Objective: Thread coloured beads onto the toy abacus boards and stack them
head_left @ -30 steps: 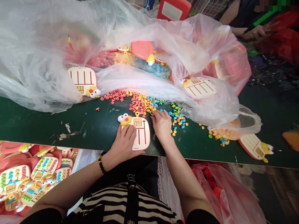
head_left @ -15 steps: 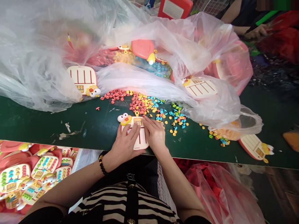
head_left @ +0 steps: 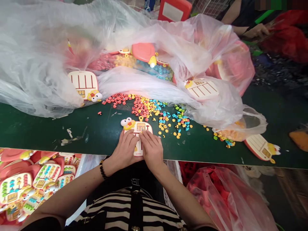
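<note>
At the table's front edge lies a cream toy board (head_left: 138, 153) with red slots and a yellow duck-like head (head_left: 127, 123) with bulging eyes at its upper left. My left hand (head_left: 126, 146) grips the board's left side, fingers across its face and thumb near the lower edge. Over the slots on the right, my right hand (head_left: 152, 147) presses its bunched fingertips down; whatever they pinch is too small and hidden to name. Just beyond the board, small red, yellow, blue and green pieces (head_left: 141, 107) lie in a loose heap.
Clear plastic bags (head_left: 144, 80) with more pieces and boards cover the back. Another slotted board (head_left: 83, 81) rests at left, one (head_left: 258, 147) at right. Filled boards (head_left: 15, 186) pile up lower left. A red-filled bag (head_left: 216, 192) sits lower right. Another person's hand (head_left: 257, 31) shows upper right.
My right hand has moved left from the board's upper right edge onto its slots, uncovering the upper right corner. My left hand stays on the board. The view has shifted slightly.
</note>
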`<state>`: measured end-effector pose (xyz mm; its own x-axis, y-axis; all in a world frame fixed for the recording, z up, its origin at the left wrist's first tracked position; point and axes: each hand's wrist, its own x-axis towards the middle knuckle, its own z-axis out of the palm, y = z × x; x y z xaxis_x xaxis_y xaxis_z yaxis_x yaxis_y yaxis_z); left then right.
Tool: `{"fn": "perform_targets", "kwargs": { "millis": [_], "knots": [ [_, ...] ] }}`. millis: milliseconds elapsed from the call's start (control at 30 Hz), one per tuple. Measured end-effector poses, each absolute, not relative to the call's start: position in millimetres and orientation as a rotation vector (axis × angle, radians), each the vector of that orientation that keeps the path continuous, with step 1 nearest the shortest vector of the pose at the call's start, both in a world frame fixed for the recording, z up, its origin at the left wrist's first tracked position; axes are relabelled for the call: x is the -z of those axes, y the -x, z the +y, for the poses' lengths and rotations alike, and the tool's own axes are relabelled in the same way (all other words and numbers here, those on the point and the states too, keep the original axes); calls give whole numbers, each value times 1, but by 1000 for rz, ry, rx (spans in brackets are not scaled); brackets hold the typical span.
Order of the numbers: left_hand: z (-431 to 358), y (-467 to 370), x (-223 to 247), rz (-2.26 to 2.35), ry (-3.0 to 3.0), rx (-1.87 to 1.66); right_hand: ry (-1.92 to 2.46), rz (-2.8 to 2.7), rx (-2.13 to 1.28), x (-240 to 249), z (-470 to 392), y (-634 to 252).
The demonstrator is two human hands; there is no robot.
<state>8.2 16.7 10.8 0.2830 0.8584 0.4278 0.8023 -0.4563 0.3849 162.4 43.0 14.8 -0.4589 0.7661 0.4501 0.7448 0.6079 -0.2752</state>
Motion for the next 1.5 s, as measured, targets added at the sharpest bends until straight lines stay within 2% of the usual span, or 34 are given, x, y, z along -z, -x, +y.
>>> {"fn": "perform_targets", "kwargs": {
  "millis": [133, 267, 333, 533, 767, 933, 1067, 1200, 1300, 1500],
  "knots": [
    [18, -11, -15, 1652, -2480, -834, 1170, -2299, -261, -28, 81, -168],
    [20, -14, -21, 1678, -2512, -597, 1485, -2251, -101, -34, 126, -179],
    [21, -14, -21, 1689, -2505, -596, 1509, -2282, -82, -33, 134, -180],
    [18, -12, -11, 1649, -2424, -867, 1253, -2123, -279, -26, 108, -169],
    [16, -10, -10, 1623, -2436, -886, 1307, -2273, -210, -20, 74, -172],
    [15, -10, -9, 1630, -2413, -922, 1193, -2260, -322, -21, 43, -159],
    [16, -11, -11, 1659, -2404, -913, 1038, -2306, -479, -27, 61, -162],
    [18, -11, -14, 1689, -2397, -748, 1389, -2181, -163, -28, 120, -191],
    [18, -7, -12, 1634, -2372, -827, 1537, -2235, 22, -26, 152, -206],
    [15, -1, -9, 1573, -2334, -833, 1351, -2155, -125, -32, 133, -186]
  ]
}}
